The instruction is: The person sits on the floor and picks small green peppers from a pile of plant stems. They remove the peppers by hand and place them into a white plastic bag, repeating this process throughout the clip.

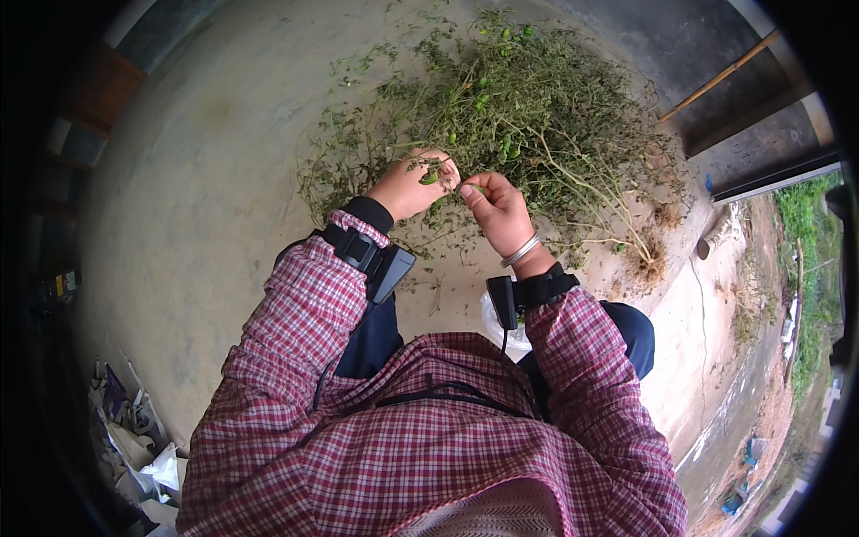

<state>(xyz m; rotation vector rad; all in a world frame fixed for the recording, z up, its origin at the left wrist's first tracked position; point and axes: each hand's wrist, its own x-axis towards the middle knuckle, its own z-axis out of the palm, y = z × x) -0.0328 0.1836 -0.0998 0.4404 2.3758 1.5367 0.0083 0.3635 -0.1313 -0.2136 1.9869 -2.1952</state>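
Note:
A large heap of uprooted, wilted pepper plants (570,87) lies on the concrete floor before me. Small green peppers (513,152) show among the drooping leaves. My left hand (417,182) grips a leafy sprig at the heap's near edge, and a green pepper (429,178) hangs against its fingers. Close beside it, my right hand (500,209) pinches a small green piece of the same sprig between thumb and forefinger; the fingers partly hide it. Below my right wrist, a clear plastic bag (495,312) stands between my knees, partly covered by the wrist device and sleeve.
Bare stems end in soil-caked roots (647,258) at the heap's right. A bamboo pole (725,74) leans at the upper right. A short log (718,235) lies near the doorway edge. Paper and cardboard scraps (144,456) are piled at the lower left.

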